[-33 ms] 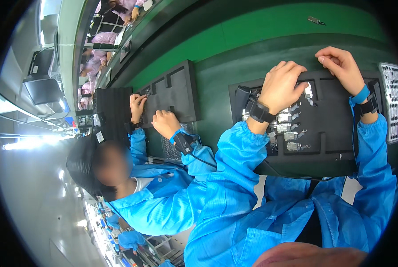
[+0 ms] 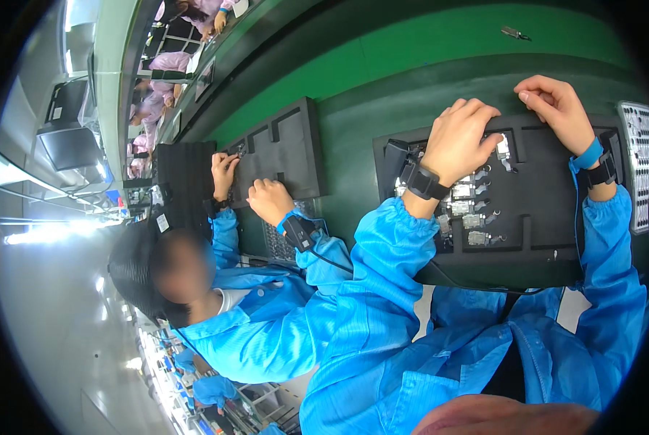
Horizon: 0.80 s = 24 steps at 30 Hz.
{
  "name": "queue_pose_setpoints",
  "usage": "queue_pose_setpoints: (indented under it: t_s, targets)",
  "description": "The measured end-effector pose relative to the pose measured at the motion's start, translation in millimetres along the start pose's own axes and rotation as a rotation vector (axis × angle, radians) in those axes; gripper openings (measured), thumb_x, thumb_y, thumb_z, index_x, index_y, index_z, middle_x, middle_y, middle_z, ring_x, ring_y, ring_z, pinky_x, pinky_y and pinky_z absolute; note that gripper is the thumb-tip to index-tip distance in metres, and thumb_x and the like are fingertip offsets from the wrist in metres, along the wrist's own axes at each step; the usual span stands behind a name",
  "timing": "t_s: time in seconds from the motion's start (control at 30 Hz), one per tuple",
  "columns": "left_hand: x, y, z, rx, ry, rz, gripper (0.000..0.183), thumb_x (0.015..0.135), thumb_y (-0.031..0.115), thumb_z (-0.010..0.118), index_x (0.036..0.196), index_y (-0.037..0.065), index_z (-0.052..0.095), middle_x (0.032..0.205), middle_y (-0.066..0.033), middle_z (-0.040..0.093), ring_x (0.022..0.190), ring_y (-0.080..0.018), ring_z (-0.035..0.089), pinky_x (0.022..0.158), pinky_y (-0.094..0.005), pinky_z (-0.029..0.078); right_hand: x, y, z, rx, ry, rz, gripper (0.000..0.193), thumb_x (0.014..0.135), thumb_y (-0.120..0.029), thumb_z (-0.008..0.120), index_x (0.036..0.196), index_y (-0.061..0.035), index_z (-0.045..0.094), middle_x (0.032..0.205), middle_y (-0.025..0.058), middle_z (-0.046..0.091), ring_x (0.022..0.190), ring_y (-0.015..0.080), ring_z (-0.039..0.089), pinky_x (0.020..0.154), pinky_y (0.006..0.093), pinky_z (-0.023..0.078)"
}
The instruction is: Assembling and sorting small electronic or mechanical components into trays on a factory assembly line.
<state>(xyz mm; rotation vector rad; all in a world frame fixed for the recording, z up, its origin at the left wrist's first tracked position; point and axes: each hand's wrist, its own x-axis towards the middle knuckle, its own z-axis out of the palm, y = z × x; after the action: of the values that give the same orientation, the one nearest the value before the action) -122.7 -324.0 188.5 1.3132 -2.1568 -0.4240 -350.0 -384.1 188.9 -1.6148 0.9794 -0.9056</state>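
Observation:
My left hand [image 2: 461,141] is over the left half of a black foam tray [image 2: 542,188]. Its fingers are bent loosely, with a gap between them and the thumb. Beside the thumb tip lies a small silver module with a short dark tail [image 2: 503,148]. More such silver modules [image 2: 477,220] lie in a column below this hand, partly hidden by it and the wrist. My right hand [image 2: 556,109] is above the tray's far right edge, thumb and forefinger pinched together. Whatever may be between these fingertips is too small to make out.
One loose module [image 2: 514,34] lies on the green bench mat [image 2: 411,51] at the back. A pale tray with rows of small slots [image 2: 638,163] stands at the far right. On the left a co-worker in blue handles parts at another foam tray [image 2: 281,159].

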Motion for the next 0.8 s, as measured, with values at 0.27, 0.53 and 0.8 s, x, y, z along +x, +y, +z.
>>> queue_pose_setpoints:
  t_s: [0.27,0.53,0.8]
  targets:
    - [1.7,4.6,-6.0,0.05,-0.058,-0.037,0.036,0.078,0.028,0.078,0.106,0.007,0.07,0.101,-0.007,0.067,0.098,-0.0299,0.061,0.083,-0.0413,0.051,0.7,0.1,-1.0,-0.044,-0.007,0.007,0.018,0.096,-0.017,0.064,0.102,-0.0007,0.07,0.071,-0.006,0.056,0.059,0.0006,0.041,0.051,0.0203,0.03]
    - [-2.3,-0.7,8.2,0.014,0.087,0.027,0.031,0.081,0.027,0.075,0.103,0.006,0.069,0.097,-0.0075,0.066,0.095,-0.0312,0.061,0.081,-0.0432,0.051,0.5,3.9,0.4,-0.047,0.011,0.0,0.019,0.096,-0.019,0.064,0.102,-0.0018,0.071,0.073,-0.0062,0.057,0.06,0.0009,0.042,0.052,0.0197,0.032]
    - [0.0,3.1,6.1,0.102,0.036,-0.026,0.028,0.08,0.025,0.076,0.101,0.008,0.07,0.097,-0.0073,0.066,0.095,-0.0311,0.061,0.08,-0.0441,0.051,1.7,7.6,-0.5,-0.06,0.008,-0.003,0.019,0.096,-0.019,0.064,0.102,-0.0017,0.07,0.075,-0.0063,0.058,0.062,0.0009,0.044,0.053,0.0197,0.033]
